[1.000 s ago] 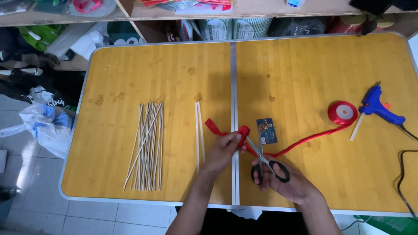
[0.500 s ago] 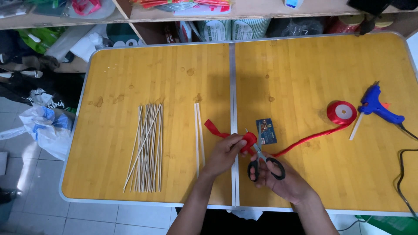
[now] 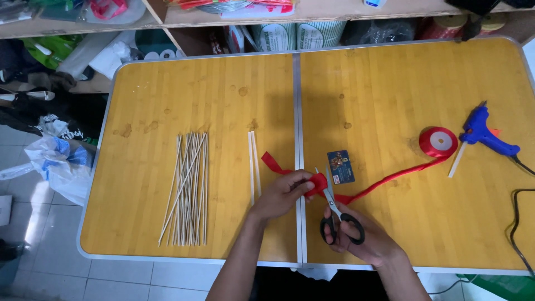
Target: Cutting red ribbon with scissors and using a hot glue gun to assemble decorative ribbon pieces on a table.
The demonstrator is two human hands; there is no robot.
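Note:
My left hand [image 3: 283, 195] pinches a folded piece of red ribbon [image 3: 390, 179] near the table's middle seam. The ribbon runs right across the table to a red ribbon roll [image 3: 438, 141]. My right hand [image 3: 365, 241] grips black-handled scissors [image 3: 336, 210], whose open blades sit at the ribbon just right of my left fingers. A small dark card [image 3: 340, 166] lies just beyond the blades.
A bundle of thin wooden skewers [image 3: 188, 187] lies on the left half of the yellow folding table [image 3: 223, 100], with two pale sticks [image 3: 253, 167] beside it. A blue glue gun [image 3: 486, 135] with a cord rests at the right. Cluttered shelves and bags surround the table.
The scissors moved up and left toward the ribbon, the blades now at the fold. My left hand stayed on the ribbon, shifting slightly.

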